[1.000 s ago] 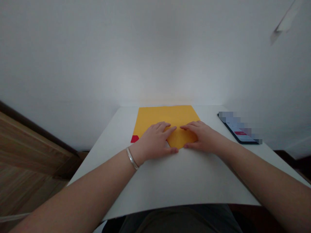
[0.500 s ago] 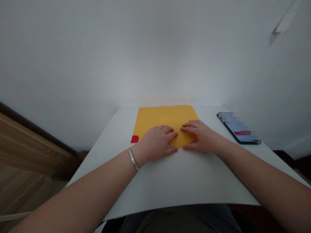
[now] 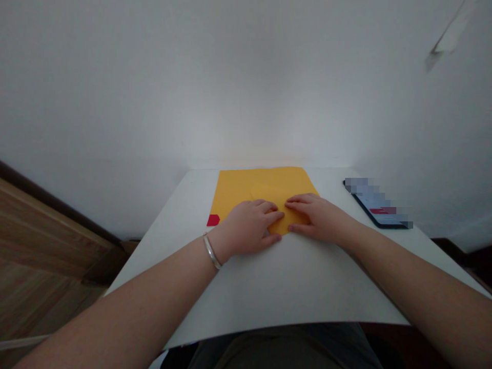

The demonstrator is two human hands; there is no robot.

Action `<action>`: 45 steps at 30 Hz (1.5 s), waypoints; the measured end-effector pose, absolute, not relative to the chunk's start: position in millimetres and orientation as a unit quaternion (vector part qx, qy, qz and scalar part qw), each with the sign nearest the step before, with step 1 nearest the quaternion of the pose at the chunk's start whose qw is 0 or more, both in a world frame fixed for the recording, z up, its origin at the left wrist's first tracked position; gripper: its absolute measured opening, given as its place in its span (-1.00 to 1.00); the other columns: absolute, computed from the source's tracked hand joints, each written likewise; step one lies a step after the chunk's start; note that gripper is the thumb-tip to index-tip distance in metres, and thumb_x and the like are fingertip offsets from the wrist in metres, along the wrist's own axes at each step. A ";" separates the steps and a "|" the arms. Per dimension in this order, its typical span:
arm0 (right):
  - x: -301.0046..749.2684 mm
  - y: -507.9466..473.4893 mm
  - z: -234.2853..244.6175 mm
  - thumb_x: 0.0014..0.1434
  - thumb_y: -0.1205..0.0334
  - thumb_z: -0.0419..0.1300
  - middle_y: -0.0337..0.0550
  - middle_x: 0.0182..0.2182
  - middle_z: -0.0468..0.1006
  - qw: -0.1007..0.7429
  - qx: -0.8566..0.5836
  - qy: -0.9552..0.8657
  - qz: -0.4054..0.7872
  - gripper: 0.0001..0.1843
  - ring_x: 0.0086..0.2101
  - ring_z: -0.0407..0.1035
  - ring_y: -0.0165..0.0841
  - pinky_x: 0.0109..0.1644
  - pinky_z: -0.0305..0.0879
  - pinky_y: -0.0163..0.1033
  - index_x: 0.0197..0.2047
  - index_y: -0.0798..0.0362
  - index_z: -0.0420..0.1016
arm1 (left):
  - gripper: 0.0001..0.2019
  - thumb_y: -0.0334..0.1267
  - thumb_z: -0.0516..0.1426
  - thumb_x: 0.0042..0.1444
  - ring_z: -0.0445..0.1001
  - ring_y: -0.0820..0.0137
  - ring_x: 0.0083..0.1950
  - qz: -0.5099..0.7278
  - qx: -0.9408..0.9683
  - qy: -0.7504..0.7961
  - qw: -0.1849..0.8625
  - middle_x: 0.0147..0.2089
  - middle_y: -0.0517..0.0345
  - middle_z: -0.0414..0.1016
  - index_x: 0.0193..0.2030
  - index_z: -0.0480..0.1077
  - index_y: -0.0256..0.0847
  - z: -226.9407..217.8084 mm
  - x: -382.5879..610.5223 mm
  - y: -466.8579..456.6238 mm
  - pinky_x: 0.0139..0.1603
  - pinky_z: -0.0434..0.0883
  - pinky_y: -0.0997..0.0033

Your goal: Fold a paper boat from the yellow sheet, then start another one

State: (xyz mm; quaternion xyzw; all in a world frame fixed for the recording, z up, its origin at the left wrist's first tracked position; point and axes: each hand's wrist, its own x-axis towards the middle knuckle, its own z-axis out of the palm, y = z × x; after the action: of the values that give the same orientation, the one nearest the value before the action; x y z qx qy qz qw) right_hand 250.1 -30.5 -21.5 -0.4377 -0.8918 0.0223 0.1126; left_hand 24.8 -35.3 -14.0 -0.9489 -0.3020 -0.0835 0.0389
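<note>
A yellow sheet of paper (image 3: pixel 265 179) lies on the white table, with a faint crease line near its middle. My left hand (image 3: pixel 253 225) rests over its near edge, fingers stretched out and thumb apart on the edge. From the other side my right hand (image 3: pixel 317 218) touches the paper, fingers extended and thumb spread at the near edge. The fingertips of both hands face each other across a narrow strip of yellow. Part of the near edge is hidden under my hands. A small red paper piece (image 3: pixel 213 220) shows at the sheet's near left corner.
A phone (image 3: pixel 378 205), its screen partly pixelated, lies on the right of the white table (image 3: pixel 284 292). The white wall (image 3: pixel 246 92) rises behind the table. Wooden panelling (image 3: pixel 42 241) stands at the left.
My right hand has shifted slightly toward me and its thumb has moved up a little. My left fingertips have slid slightly right. The paper stays in place.
</note>
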 end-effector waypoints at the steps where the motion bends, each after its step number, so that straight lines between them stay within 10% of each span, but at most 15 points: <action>1: 249.3 -30.6 -21.7 0.14 -0.04 0.15 0.08 0.03 0.47 0.118 -0.448 -0.886 0.014 -0.45 0.03 0.31 -0.11 0.14 0.24 -0.02 0.08 0.15 0.46 | -0.53 0.03 0.05 0.18 0.38 0.17 0.07 -0.084 -0.948 -0.304 0.035 0.08 0.00 0.40 0.15 0.31 -0.16 -14.5 24.3 -35.2 0.07 0.34 0.14; 15: 251.3 -25.6 -24.5 0.05 0.17 0.22 -0.09 -0.31 0.55 0.188 -0.578 -0.791 0.075 -0.74 -0.34 0.42 -0.29 -0.28 0.35 -0.20 -0.17 0.06 0.50 | -0.52 -0.19 0.06 0.13 0.34 0.15 0.13 -0.086 -0.940 -0.327 0.054 0.21 -0.06 0.30 0.21 0.24 -0.18 -16.6 26.2 -35.6 0.12 0.29 0.12; 20: 253.2 -25.6 -27.5 0.01 0.27 0.23 -0.14 -0.33 0.56 0.221 -0.575 -0.780 0.106 -0.79 -0.44 0.42 -0.37 -0.38 0.34 -0.26 -0.21 0.02 0.51 | -0.41 0.02 0.06 0.13 0.24 0.03 0.24 -0.080 -0.906 -0.411 0.063 0.30 -0.14 0.19 0.27 0.17 -0.15 -22.2 23.1 -33.6 0.17 0.20 -0.02; 34: 259.3 -21.0 -29.1 0.11 0.23 0.16 -0.12 -0.26 0.60 0.275 -0.589 -0.751 0.117 -0.81 -0.37 0.46 -0.32 -0.28 0.39 -0.20 -0.19 0.01 0.52 | -0.58 0.03 0.03 0.22 0.41 0.19 0.09 -0.081 -0.943 -0.317 0.064 0.11 0.01 0.42 0.11 0.35 -0.14 -22.6 20.4 -22.3 0.01 0.36 0.22; 45: 262.9 -15.1 -39.4 0.16 0.17 0.15 -0.07 -0.17 0.61 0.309 -0.564 -0.743 0.185 -0.69 -0.21 0.51 -0.24 -0.12 0.42 -0.07 -0.02 -0.03 0.43 | -0.85 -0.41 0.03 0.21 0.51 0.27 -0.31 -0.029 -0.952 -0.248 0.174 -0.27 0.01 0.51 -0.12 0.37 -0.25 -13.6 27.9 -30.0 -0.43 0.32 0.36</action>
State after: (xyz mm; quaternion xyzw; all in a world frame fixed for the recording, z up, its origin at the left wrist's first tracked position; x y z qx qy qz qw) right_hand 262.9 -15.1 -39.4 -0.5641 -0.7428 0.1850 0.3095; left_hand 27.9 -30.0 -13.6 -0.9525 -0.2482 -0.0288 0.1742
